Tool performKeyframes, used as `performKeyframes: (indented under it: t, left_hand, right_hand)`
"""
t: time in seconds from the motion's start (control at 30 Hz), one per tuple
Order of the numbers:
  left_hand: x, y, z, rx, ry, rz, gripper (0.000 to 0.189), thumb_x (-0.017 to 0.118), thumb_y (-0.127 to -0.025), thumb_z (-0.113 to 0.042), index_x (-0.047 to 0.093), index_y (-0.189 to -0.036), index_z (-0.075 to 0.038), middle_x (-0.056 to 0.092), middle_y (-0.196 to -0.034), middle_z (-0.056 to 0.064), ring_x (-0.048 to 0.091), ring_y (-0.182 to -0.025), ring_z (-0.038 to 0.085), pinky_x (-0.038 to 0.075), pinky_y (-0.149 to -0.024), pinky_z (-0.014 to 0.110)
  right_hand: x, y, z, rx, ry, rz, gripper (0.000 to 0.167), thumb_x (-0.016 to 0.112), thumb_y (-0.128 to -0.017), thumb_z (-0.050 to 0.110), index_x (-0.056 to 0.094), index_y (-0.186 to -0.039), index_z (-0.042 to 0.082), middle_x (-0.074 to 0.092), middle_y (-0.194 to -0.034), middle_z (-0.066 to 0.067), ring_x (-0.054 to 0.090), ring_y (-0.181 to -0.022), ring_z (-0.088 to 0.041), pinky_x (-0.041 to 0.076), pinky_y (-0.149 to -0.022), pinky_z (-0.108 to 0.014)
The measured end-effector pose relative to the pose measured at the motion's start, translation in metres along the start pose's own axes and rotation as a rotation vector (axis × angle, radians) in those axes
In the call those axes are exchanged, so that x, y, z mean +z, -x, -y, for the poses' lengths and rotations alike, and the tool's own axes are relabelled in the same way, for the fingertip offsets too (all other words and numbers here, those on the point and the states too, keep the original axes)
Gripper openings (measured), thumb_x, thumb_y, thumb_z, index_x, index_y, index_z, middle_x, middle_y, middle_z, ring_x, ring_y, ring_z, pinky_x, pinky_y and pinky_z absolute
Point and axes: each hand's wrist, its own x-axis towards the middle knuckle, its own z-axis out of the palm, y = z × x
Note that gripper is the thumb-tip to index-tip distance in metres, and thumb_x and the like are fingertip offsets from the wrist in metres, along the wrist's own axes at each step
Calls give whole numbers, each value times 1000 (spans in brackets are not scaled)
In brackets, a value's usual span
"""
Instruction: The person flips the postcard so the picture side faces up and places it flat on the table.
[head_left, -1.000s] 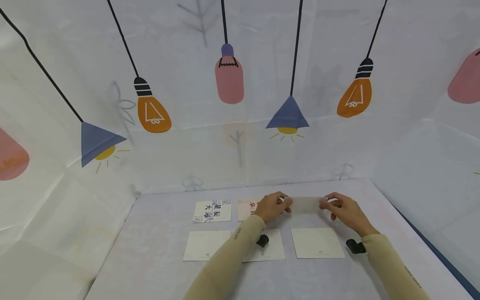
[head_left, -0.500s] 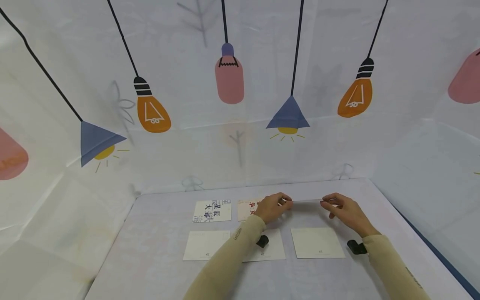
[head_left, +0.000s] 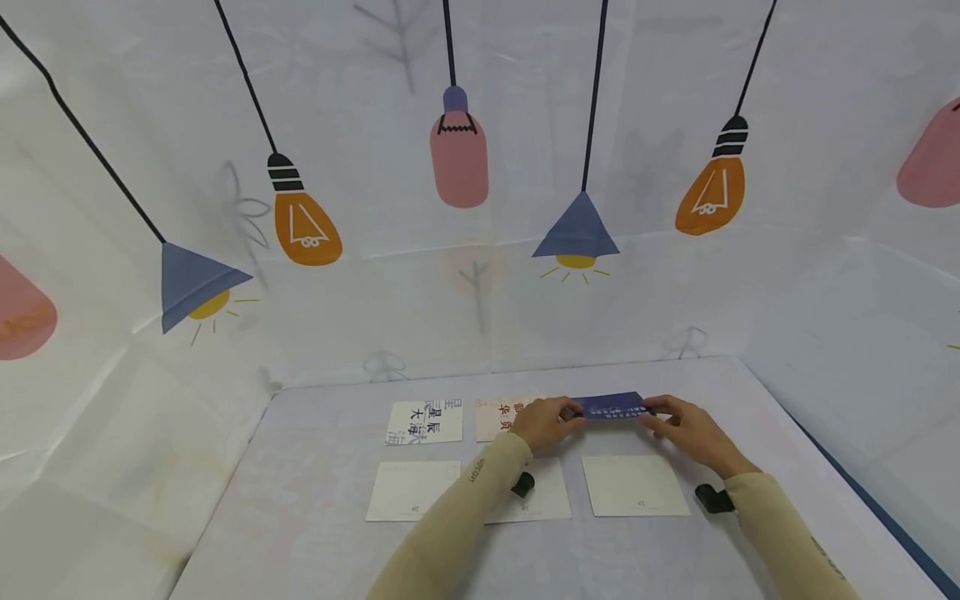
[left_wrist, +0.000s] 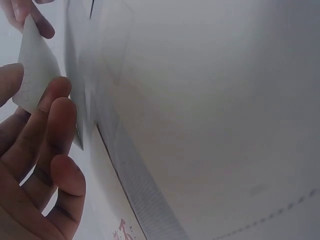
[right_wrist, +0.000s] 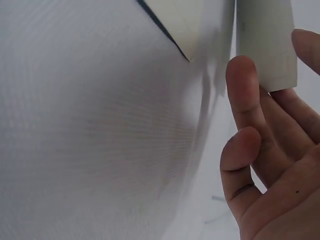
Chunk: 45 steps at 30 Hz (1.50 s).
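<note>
Card (head_left: pixel 613 406) with a dark blue face and small pale lettering along its near edge is held above the tabletop (head_left: pixel 300 508), close to the far edge and nearer the far right corner than the far left one; its underside is pale in both wrist views, with faint marks near one end. Left hand (head_left: pixel 546 423) pinches the card's left end between thumb and fingers, the grip narrow; right hand (head_left: pixel 692 429) pinches the right end the same way.

Five more cards lie flat on the tabletop, in two rows; toward the far edge are two, a white card with dark characters (head_left: pixel 424 422) and a card with red characters (head_left: pixel 492 418), the latter partly covered by the left hand; toward the near edge are three plain cards (head_left: pixel 637 486), the middle one partly hidden by the left sleeve (head_left: pixel 457 529); the right sleeve (head_left: pixel 783 533) is beige too; two small black pieces (head_left: pixel 712 498) show, one beside each sleeve.

Beyond the far edge hangs a pale cloth (head_left: pixel 517 317), printed with two blue lampshades (head_left: pixel 574 229), two orange bulbs (head_left: pixel 307 229) and three pink lamps (head_left: pixel 459 167), the outer two cut by the frame.
</note>
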Motion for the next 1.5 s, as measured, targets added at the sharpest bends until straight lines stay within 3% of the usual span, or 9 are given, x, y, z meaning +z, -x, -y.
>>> performKeyframes:
  t: [0.23, 0.43, 0.6, 0.9, 1.27, 1.5]
  left_hand:
    - [3, -1, -1, 4, -43, 7, 28, 69, -96, -42, 74, -119, -27, 66, -84, -18, 55, -68, -2, 44, -62, 19]
    - [4, -1, -3, -1, -109, 25, 29, 69, -95, -44, 75, -119, -28, 60, -76, -18, 52, -63, 1, 41, -59, 20]
    - [3, 2, -4, -15, -94, 53, 28, 69, -96, -42, 75, -119, -27, 61, -75, -18, 54, -64, 1, 42, -59, 20]
    - [4, 7, -5, -25, -113, 96, 29, 67, -97, -42, 75, -120, -27, 61, -76, -17, 54, -64, 2, 42, -60, 21]
    - [2, 9, 2, -33, -55, 26, 25, 61, -100, -46, 74, -116, -32, 65, -83, -19, 57, -72, 0, 46, -66, 23]
    - [-9, 20, 7, 49, -41, -8, 25, 61, -101, -42, 73, -118, -28, 70, -90, -14, 58, -72, -1, 46, -63, 22]
  right_hand:
    - [2, 0, -5, -4, 34, 1, 52, 68, -98, 42, 63, -132, 3, 67, -117, -19, 62, -82, -17, 49, -65, -33]
    - [4, 0, -8, -27, 96, -23, 45, 71, -95, 40, 69, -125, 7, 69, -104, -9, 58, -79, -16, 48, -64, -31]
    - [5, 1, -5, -2, 104, -8, 42, 71, -96, 38, 69, -124, 7, 66, -92, -4, 55, -76, -17, 45, -63, -32]
    - [3, 7, -1, 45, 93, 33, 39, 69, -98, 32, 67, -124, 3, 63, -88, -4, 53, -74, -19, 45, -61, -35]
    - [5, 8, 1, 24, 103, -9, 39, 69, -98, 32, 67, -125, 3, 66, -94, -6, 57, -80, -20, 46, -65, -35]
    - [13, 8, 9, 1, 86, -52, 41, 69, -98, 26, 62, -129, 1, 65, -98, -6, 56, -76, -18, 47, -62, -31]
